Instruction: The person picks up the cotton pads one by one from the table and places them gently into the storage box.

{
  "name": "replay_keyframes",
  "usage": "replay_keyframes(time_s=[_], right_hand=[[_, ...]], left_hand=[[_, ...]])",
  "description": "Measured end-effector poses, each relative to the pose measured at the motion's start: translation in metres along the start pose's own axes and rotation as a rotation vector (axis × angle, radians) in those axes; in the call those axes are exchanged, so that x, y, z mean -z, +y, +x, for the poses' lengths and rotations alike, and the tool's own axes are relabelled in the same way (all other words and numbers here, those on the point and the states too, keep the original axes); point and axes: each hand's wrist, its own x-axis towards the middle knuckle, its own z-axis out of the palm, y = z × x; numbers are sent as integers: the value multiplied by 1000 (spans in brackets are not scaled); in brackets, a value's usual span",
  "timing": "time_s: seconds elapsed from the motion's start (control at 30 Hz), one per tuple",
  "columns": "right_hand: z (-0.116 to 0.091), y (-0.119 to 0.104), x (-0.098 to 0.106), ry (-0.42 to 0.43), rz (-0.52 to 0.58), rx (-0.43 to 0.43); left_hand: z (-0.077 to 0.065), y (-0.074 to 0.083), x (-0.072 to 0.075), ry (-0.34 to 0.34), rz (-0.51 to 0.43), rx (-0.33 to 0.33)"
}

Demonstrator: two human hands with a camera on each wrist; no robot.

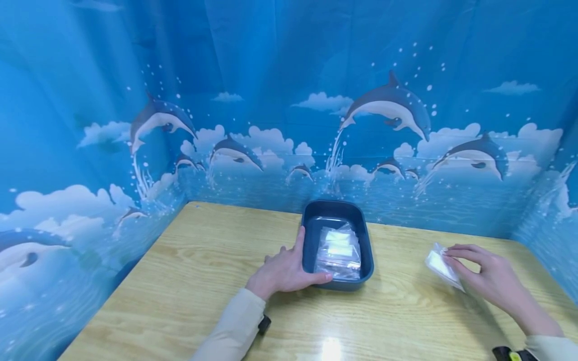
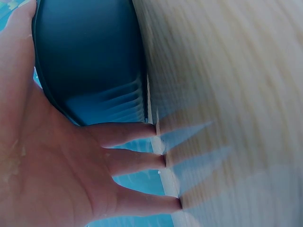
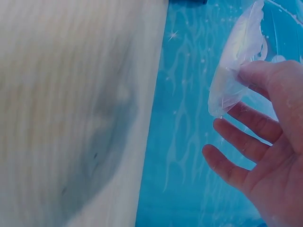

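Note:
A dark blue rectangular bin [image 1: 369, 255] stands on the table, holding several small clear plastic bags [image 1: 338, 250] with white contents. At its near left corner is my left hand [image 1: 286, 271], thumb over the front rim and fingers along the left side. The left wrist view shows the fingers straight and spread beside the bin wall [image 2: 94, 56], their tips at the tabletop. To the right of the bin, my right hand [image 1: 489, 281] pinches one small clear plastic bag [image 1: 437, 261] with a white insert between thumb and forefinger. In the right wrist view, this bag [image 3: 232, 61] hangs tilted above the table.
The wooden table [image 1: 203, 260] has its back edge against a blue curtain [image 1: 271, 65] printed with dolphins and clouds. More of this curtain encloses the left and right sides. The bin stands close to the back edge.

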Motion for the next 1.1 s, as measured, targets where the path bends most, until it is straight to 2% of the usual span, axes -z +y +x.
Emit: replay_keyframes(time_s=[0.6,1.1], right_hand=[[39,-38,-17,-69,-2,22],[58,-67,-32,-72,91,11]], left_hand=[[2,-1,0,-4,1,3],[0,1,0,-7,8,4]])
